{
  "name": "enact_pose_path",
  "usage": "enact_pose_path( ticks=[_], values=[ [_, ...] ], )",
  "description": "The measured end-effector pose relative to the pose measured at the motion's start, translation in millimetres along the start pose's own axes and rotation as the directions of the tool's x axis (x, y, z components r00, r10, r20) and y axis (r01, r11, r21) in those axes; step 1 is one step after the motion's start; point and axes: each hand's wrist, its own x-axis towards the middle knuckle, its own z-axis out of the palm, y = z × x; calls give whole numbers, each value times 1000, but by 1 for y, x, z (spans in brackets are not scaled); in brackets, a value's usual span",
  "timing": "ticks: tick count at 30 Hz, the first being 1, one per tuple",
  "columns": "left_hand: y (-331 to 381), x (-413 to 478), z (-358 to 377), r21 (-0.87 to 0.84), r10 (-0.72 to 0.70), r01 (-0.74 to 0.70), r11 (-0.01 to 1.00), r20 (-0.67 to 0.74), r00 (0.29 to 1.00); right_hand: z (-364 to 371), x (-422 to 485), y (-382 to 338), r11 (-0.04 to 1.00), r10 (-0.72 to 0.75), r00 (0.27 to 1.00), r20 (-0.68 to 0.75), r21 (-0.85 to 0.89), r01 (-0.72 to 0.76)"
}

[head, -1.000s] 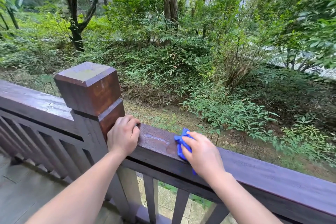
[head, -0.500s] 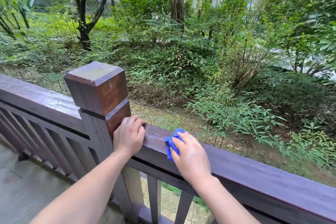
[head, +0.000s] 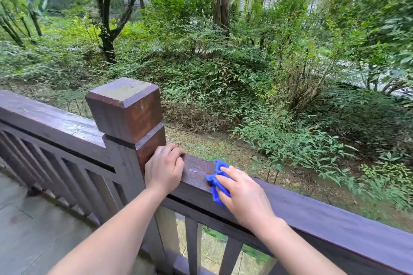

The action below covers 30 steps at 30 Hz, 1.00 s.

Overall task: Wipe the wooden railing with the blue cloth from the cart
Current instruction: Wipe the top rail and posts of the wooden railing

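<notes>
Head view: right hand [head: 243,196] presses the crumpled blue cloth [head: 215,179] flat-fingered on the dark wooden railing [head: 335,219], wiping under way, a wet streak left near the square brown post [head: 127,109].

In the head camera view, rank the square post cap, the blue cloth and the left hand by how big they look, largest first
1. Post cap.
2. Left hand.
3. Blue cloth, partly hidden under the right hand.

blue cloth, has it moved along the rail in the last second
Yes. The blue cloth under the right hand has slid left along the railing, closer to the post.
</notes>
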Motion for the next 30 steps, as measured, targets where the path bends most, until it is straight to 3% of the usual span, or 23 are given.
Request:
enact_pose_path(
  ticks=[4, 9, 11, 14, 16, 20, 22, 26, 30],
  values=[
    [3, 0, -2, 1, -2, 2, 1000, 4, 1000, 4, 23, -8, 981, 192, 981, 9, 9, -192],
    [2, 1, -3, -4, 4, -4, 1000, -3, 1000, 10, 5, -16, 996, -77, 996, 41, 54, 75],
    [2, 0, -2, 2, 3, -3, 1000, -8, 1000, 4, 4, -2, 999, -43, 999, 30, 16, 42],
    [4, 1, -1, -2, -1, 1, 1000, -4, 1000, 8, 28, -8, 990, 141, 990, 21, 12, -142],
    [4, 1, -2, -5, -2, 2, 1000, -4, 1000, 15, 41, -28, 994, 111, 993, 37, 19, -112],
    [1, 1, -2, -1, 2, -2, 1000, -11, 1000, 19, 23, -24, 992, -106, 992, 63, 73, 101],
    [1, 0, -2, 0, 1, -1, 1000, -7, 1000, 12, 15, -10, 996, -84, 996, 29, 35, 83],
    [4, 1, -4, 2, -10, 10, 1000, 12, 1000, 20, 41, -17, 994, 107, 994, 8, 20, -107],
    [6, 3, -8, -11, 4, -4, 1000, 32, 999, 31, 51, -39, 995, -2, 998, 66, 96, -4]
  ],
)
